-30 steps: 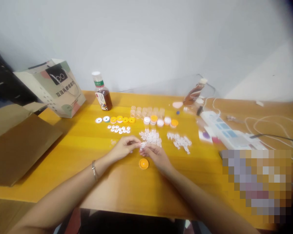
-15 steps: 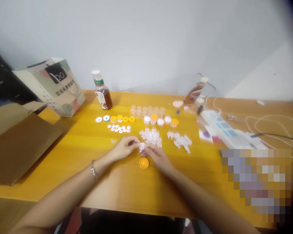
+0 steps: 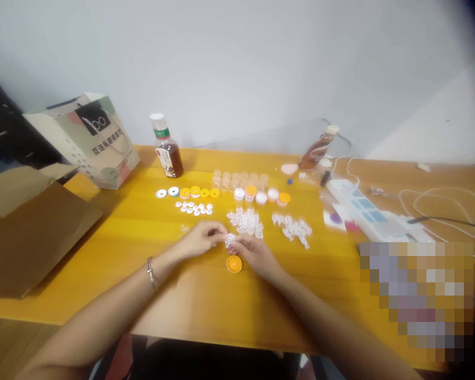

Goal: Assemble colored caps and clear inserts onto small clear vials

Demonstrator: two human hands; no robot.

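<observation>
Between my two hands is a small white openwork plastic piece (image 3: 230, 240), too small to name by kind. My left hand (image 3: 204, 237) pinches it from the left, with a bracelet at the wrist. From the right, the fingertips of my right hand (image 3: 256, 255) are closed on it too. Just below the hands, an orange round cap-like part (image 3: 234, 264) lies on the table. Behind them are a pile of white openwork pieces (image 3: 245, 221) and a second pile (image 3: 292, 229) further right. Small white discs (image 3: 193, 208) lie to the left of the piles.
A row of yellow and white rings (image 3: 195, 191), orange and white round parts (image 3: 250, 192) and clear cups (image 3: 239, 179) stands farther back. Bottles (image 3: 168, 153) stand behind. A paper bag (image 3: 106, 142) and cardboard box (image 3: 35, 227) occupy the left; a power strip (image 3: 364, 206) with cables lies right.
The white piece has turned slightly between my fingertips. Both hands stay in nearly the same place, and the view has shifted a little.
</observation>
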